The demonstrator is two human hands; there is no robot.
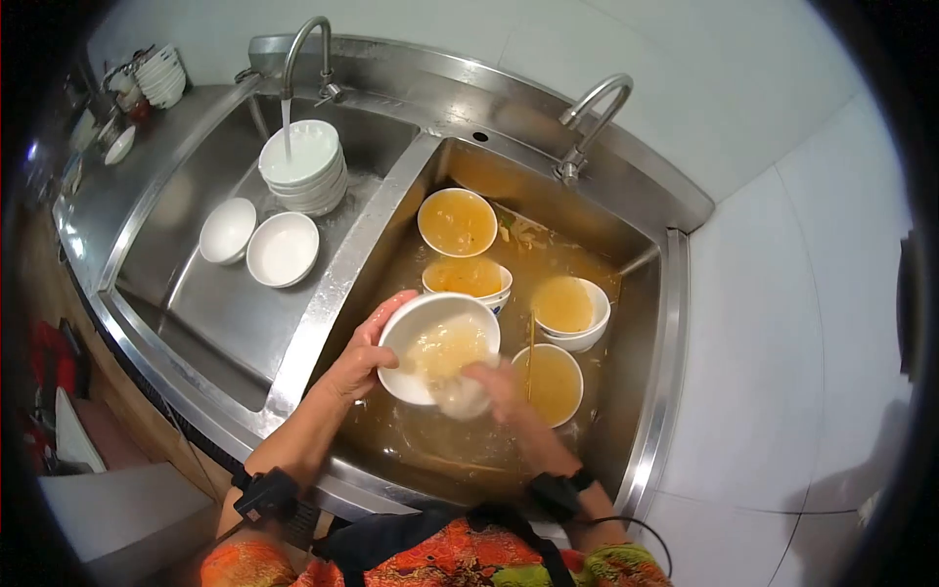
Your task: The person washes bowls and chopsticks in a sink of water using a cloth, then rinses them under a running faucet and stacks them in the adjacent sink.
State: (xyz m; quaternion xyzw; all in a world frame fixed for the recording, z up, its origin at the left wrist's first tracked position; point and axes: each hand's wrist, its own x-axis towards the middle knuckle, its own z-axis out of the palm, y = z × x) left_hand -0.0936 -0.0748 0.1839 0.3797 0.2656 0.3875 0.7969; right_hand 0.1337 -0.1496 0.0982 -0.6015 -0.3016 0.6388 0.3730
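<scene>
My left hand (364,352) grips a white bowl (404,328) by its rim and side, tilted above the right basin. Cloudy liquid shows inside the bowl. Motion smears my right hand (501,389), which is at the bowl's lower right edge, closed around a pale cloth-like wad (460,398). Beyond the held bowl, a white bowl (457,223) full of orange-brown water sits in the basin, with stacked bowls (468,279) nearer. To the right are more stacked bowls (577,315) and a single bowl (554,386) with a chopstick (531,357) across its rim.
Murky water and food scraps (523,231) lie in the right basin (626,430). Water runs from the left faucet (287,83) onto a stack of white bowls (311,186). Two bowls (284,250) sit beside that stack. A metal divider (337,284) separates the basins; another faucet (587,127) stands right.
</scene>
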